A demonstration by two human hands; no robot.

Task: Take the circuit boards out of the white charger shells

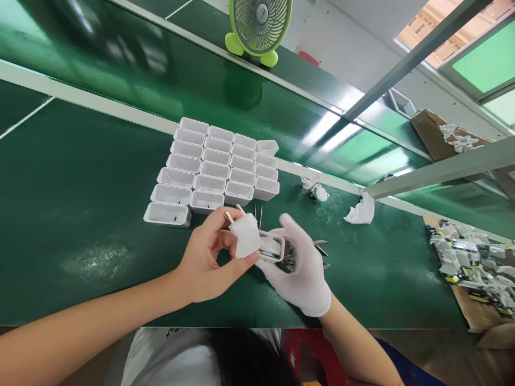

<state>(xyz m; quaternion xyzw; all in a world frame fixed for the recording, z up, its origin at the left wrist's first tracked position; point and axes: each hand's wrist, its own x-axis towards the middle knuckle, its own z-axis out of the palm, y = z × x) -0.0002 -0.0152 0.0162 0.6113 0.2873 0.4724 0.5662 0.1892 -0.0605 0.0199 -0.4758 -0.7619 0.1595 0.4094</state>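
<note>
My bare left hand pinches a white two-pin plug head, its metal pins tilted up to the left. My right hand, in a white glove, curls around a small white rectangular casing. Pale and dark parts show inside the casing's open top. The plug head is close against the casing's left end; whether they are joined I cannot make out. Beyond my hands, tweezers lie on the green table, and metal hand tools are partly hidden behind the glove.
Rows of open white casings stand beyond my hands. To the right are a small circuit board, a crumpled white cloth and cardboard with a heap of boards and white parts. A green fan stands on the upper shelf.
</note>
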